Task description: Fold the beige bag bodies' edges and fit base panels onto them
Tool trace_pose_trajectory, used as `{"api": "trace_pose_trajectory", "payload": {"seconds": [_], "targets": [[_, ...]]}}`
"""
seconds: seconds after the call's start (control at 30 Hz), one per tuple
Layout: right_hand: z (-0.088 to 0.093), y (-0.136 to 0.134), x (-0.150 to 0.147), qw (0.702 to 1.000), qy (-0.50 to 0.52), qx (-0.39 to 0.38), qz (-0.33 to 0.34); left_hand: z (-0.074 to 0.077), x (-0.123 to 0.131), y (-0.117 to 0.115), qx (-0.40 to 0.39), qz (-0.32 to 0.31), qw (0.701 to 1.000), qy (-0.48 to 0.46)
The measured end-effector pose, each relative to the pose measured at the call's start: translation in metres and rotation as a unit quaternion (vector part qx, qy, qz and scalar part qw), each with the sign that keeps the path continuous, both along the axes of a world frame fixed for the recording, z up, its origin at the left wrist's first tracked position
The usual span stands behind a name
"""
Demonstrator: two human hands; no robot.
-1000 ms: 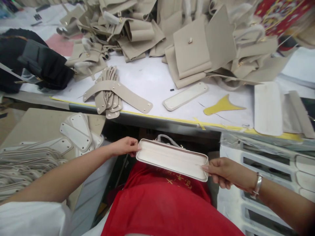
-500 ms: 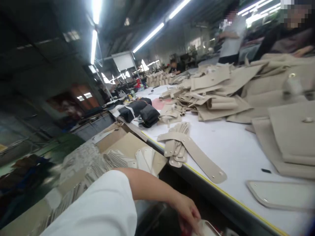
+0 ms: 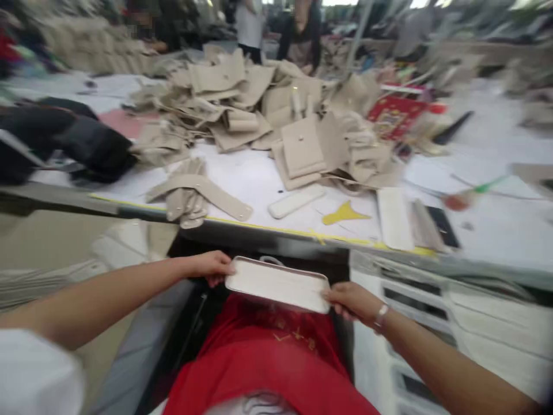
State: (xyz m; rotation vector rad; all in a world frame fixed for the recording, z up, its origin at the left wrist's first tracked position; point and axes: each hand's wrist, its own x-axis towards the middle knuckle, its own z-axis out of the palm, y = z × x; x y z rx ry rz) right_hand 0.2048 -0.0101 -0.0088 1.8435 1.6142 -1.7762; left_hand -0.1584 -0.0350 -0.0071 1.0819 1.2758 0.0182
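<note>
I have the left hand [image 3: 212, 267] pinching the left end of a long, pale bag panel [image 3: 279, 283] between thumb and fingers, while the right hand [image 3: 352, 301] pinches its opposite end the same way. The panel lies stretched between them, its broad side turned up towards my camera and a thin raised rim along its edge. It is held clear of the worktable [image 3: 246, 176], on the near side, above the lap of a red apron [image 3: 268, 351]. Just behind the panel I can make out a whitish handle loop [image 3: 271, 261]; blur keeps me from seeing how it joins on. A bracelet [image 3: 381, 317] circles the right wrist.

On the table ahead I see a bundle of beige strips [image 3: 188, 207] overhanging the front edge, a separate pale strip [image 3: 296, 202], and, near it, a yellow cut-out piece [image 3: 345, 214]. Behind these, beige bag parts [image 3: 235, 121] are heaped up, with black bags [image 3: 95, 147] to their left. Co-workers [image 3: 301, 43] are at the far side.
</note>
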Motion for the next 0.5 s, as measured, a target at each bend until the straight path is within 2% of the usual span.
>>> {"api": "trace_pose_trajectory", "payload": {"seconds": [0.07, 0.1, 0.17, 0.23, 0.27, 0.33, 0.4, 0.5], "targets": [[0.004, -0.015, 0.030, 1.000, -0.007, 0.016, -0.015, -0.006, 0.001, 0.000, 0.087, -0.032, 0.992, 0.083], [0.005, -0.018, 0.038, 0.999, -0.003, 0.047, -0.012, -0.007, 0.005, 0.002, 0.157, -0.055, 0.977, 0.134], [0.005, -0.017, 0.043, 0.987, 0.006, 0.164, -0.002, 0.000, 0.019, 0.005, 0.305, -0.077, 0.928, 0.200], [0.006, -0.010, 0.039, 0.954, 0.017, 0.301, 0.007, 0.011, 0.047, 0.007, 0.428, -0.080, 0.878, 0.200], [0.007, -0.006, 0.035, 0.933, 0.030, 0.358, 0.018, 0.016, 0.064, 0.009, 0.466, -0.086, 0.862, 0.178], [0.011, 0.001, 0.028, 0.897, 0.058, 0.432, 0.077, 0.023, 0.102, 0.016, 0.481, -0.136, 0.857, 0.126], [0.014, 0.007, 0.021, 0.859, 0.060, 0.476, 0.179, 0.023, 0.134, 0.026, 0.448, -0.201, 0.868, 0.076], [0.015, 0.014, 0.016, 0.803, 0.010, 0.512, 0.304, 0.017, 0.155, 0.041, 0.403, -0.247, 0.880, 0.042]]}}
